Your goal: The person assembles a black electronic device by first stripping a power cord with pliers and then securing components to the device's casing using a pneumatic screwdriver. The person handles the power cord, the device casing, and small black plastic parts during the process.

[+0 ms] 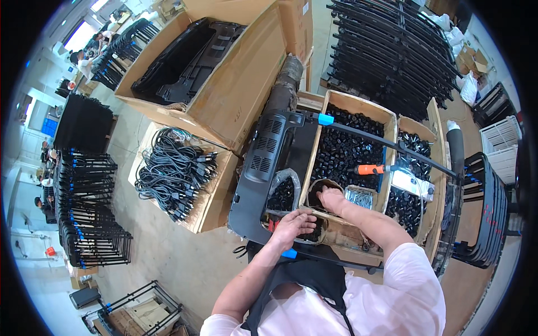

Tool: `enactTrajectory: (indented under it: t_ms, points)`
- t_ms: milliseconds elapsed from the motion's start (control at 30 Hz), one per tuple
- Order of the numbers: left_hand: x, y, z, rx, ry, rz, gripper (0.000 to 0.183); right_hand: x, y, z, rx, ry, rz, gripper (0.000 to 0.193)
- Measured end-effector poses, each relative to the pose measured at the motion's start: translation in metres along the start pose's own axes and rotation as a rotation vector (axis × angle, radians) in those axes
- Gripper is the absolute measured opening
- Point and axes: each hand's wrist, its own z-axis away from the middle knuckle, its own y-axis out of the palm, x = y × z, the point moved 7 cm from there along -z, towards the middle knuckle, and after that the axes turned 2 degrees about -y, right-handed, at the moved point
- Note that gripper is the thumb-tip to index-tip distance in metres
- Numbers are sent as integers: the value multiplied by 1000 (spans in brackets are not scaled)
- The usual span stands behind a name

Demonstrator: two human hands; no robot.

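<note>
My right hand (332, 200) reaches into a round tub (312, 203) at the near left corner of a wooden bin. Its fingertips dip into the dark inside, so what they touch is hidden. Lower and to the left, my left hand (294, 227) has its fingers stretched out, above the edge of a small container (318, 234) with dark contents. Beside my right hand is a tray of silver screws (358, 197). Small black plastic parts (350, 140) fill the bin behind it. An orange power screwdriver (371, 169) lies over them.
A black plastic housing (246, 204) lies left of the bin. A dark bar with a blue end (364, 134) crosses above the bins. Bundled black cables (174, 173) fill a carton on the left. Behind it stands a large cardboard box (235, 112). Black frames (92, 207) are stacked farther left.
</note>
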Motion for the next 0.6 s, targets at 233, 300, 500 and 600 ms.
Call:
enactTrajectory:
  t_ms: [233, 300, 500, 600]
  points:
    - [0, 1, -10, 7, -10, 95, 33, -6, 6, -2, -68, -44, 25, 24]
    - [-1, -1, -13, -11, -2, 117, 35, -13, 3, 0, -89, 5, -46, 22]
    - [-6, 8, -32, 12, 11, 259, 47, -49, -20, 22, -250, 235, -619, 19]
    - [-6, 11, -48, 24, 17, 370, 51, -48, -44, 44, -240, 367, -1066, 23]
